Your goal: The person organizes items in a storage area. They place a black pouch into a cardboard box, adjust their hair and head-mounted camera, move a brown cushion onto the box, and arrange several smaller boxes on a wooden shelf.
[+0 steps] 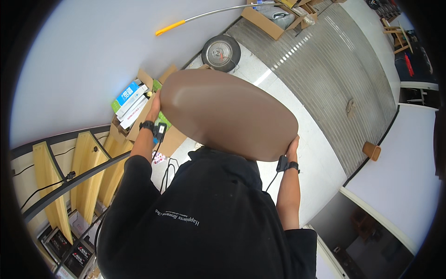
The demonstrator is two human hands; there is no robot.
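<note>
A long brown seat cushion (228,113), smooth and rounded like a scooter or motorbike seat, is held in front of my body. My left hand (154,107) grips its left end from the side, with most of the fingers hidden behind it. At the lower right end my right hand (292,147) holds the edge, and its fingertips are also out of sight. Both wrists wear black bands with small devices and cables. The seat's underside cannot be seen.
Beyond the seat, a wheel with a black tyre (221,53) stands against the wall. Open cardboard boxes (263,23) lie at the top; another carton (120,129) with packages is at left, near a black metal frame (80,176) with wooden boards. A ribbed metal sheet (313,66) lies right.
</note>
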